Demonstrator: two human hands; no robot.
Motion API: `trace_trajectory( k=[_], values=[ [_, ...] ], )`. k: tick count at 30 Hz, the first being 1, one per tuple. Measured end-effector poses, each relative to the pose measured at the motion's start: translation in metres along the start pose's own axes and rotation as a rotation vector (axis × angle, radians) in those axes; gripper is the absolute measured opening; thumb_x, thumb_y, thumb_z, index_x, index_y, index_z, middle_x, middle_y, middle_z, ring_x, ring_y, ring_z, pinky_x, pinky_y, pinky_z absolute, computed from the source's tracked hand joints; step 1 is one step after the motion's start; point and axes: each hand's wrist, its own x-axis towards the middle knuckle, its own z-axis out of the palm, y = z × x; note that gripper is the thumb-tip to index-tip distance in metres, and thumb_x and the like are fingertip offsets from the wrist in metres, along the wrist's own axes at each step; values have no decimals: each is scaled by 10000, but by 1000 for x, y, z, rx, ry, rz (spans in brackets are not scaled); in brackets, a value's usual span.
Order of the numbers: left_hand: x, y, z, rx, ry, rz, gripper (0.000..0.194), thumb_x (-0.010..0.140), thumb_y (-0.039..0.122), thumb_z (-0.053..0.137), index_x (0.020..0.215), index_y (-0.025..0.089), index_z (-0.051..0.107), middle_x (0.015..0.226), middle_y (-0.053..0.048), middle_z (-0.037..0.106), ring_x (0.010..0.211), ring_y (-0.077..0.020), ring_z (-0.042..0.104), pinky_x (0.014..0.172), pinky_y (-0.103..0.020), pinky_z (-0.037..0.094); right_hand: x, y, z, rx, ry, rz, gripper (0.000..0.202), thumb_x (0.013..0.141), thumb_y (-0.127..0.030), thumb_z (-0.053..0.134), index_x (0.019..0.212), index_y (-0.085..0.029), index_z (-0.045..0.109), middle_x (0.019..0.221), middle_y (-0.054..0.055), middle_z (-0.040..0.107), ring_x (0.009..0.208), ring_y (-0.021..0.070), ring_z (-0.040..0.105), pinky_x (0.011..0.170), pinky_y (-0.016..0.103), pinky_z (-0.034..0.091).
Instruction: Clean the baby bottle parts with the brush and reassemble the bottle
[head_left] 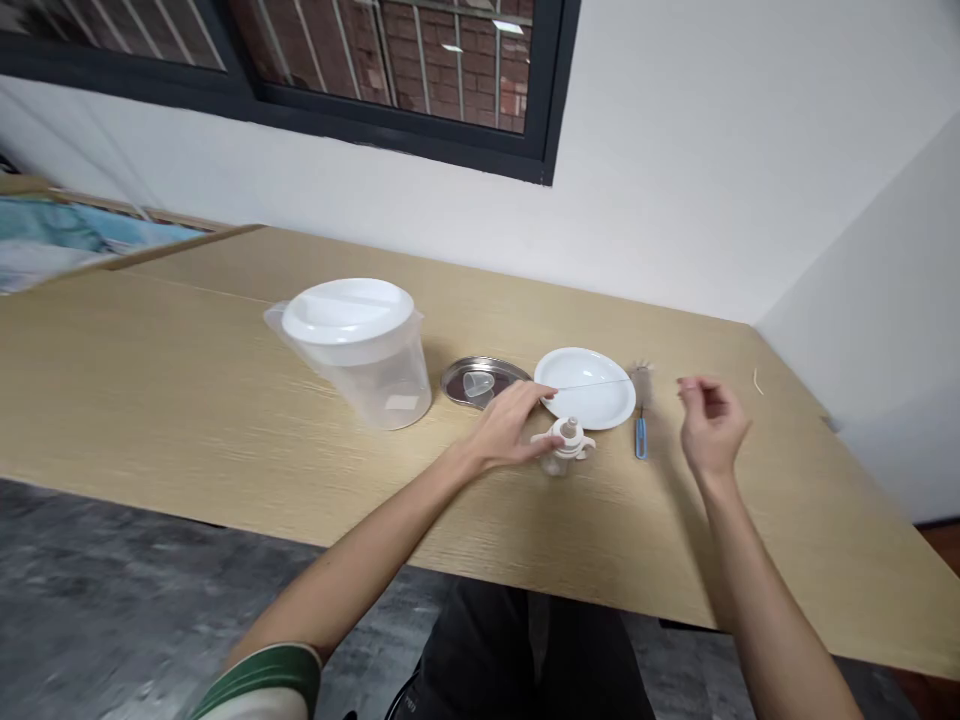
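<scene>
My left hand (514, 425) reaches over the table with its fingers stretched and its thumb apart. The thumb touches or overlaps a small clear baby bottle (556, 466) with a white two-handled collar and a spout-like top. A thin line, like a fine wire (592, 385), crosses above a white oval bowl (600, 408) from near my left fingertips towards my right hand (712, 425). That hand is raised at the right, thumb and fingers pinched together; what they hold is hard to make out. Between bowl and right hand lies a bottle brush (641, 438) with a blue handle.
A large translucent pitcher (375, 385) with a white lid stands left of centre. Beside it, a round metal tray (454, 385) holds a small clear cup (478, 384). A thin pale strip (757, 382) lies at the far right. Wall and window border the table's back.
</scene>
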Motion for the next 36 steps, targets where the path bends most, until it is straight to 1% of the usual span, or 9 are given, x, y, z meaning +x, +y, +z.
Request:
trace_trajectory(
  k=[3, 5, 9, 14, 20, 24, 27, 32, 36],
  values=[
    [3, -21, -24, 128, 207, -209, 349, 955, 421, 476, 1194, 178, 552, 1126, -96, 642, 1039, -242, 588, 960, -396, 448, 37, 31, 5, -53, 223, 40, 325, 864, -473, 542, 808, -158, 597, 791, 51, 628, 713, 163, 587, 693, 310, 479],
    [3, -37, -38, 222, 247, -348, 338, 950, 391, 472, 1192, 172, 560, 1134, -99, 643, 1054, -260, 572, 970, -408, 436, 49, 51, 8, -111, 287, 64, 325, 848, -474, 539, 799, -157, 589, 763, 43, 611, 693, 163, 570, 690, 317, 475],
    [1, -56, -50, 415, 64, -474, 405, 883, 410, 542, 1189, 148, 577, 1151, -139, 627, 1089, -327, 536, 971, -455, 424, 38, 83, 8, -186, 299, 142, 299, 820, -452, 537, 761, -162, 583, 687, 14, 558, 631, 156, 514, 664, 319, 446],
    [-4, -63, -42, 531, -136, -549, 493, 845, 435, 592, 1248, 153, 560, 1175, -161, 616, 1088, -355, 547, 930, -462, 437, 15, 98, -1, -259, 217, 124, 259, 803, -415, 541, 732, -170, 581, 637, -7, 521, 605, 148, 477, 660, 313, 412],
    [-5, -72, -41, 414, -95, -559, 416, 830, 351, 659, 1194, 155, 608, 1168, -148, 649, 1110, -328, 580, 979, -464, 449, 19, 101, -11, -260, 303, 136, 256, 795, -407, 530, 743, -162, 582, 640, 3, 531, 594, 147, 478, 643, 314, 411],
    [2, -57, -39, -69, 170, -467, 516, 794, 443, 733, 1213, 174, 599, 1229, -135, 646, 1138, -285, 610, 1034, -462, 460, 18, 101, -13, -268, 328, 146, 235, 792, -394, 520, 744, -170, 573, 632, 1, 525, 589, 147, 476, 630, 309, 410],
    [8, -32, -27, -556, 263, -393, 695, 675, 454, 844, 1238, 167, 554, 1228, -153, 650, 1101, -279, 650, 996, -450, 512, 15, 102, -12, -286, 321, 166, 228, 801, -390, 514, 743, -175, 562, 618, -6, 511, 579, 146, 470, 626, 305, 404],
    [9, 16, -2, -883, 188, -346, 708, 658, 395, 881, 1245, 195, 539, 1226, -149, 658, 1147, -285, 639, 1019, -458, 508, 13, 103, -11, -301, 266, 170, 241, 827, -400, 498, 749, -178, 553, 631, -11, 508, 591, 143, 471, 641, 299, 393],
    [7, 29, 9, -879, 33, -313, 589, 682, 397, 866, 1170, 178, 617, 1274, -168, 635, 1230, -293, 581, 1088, -458, 439, 12, 102, -11, -308, 245, 146, 250, 830, -404, 491, 731, -181, 547, 630, -13, 500, 590, 138, 466, 636, 289, 388]
  ],
)
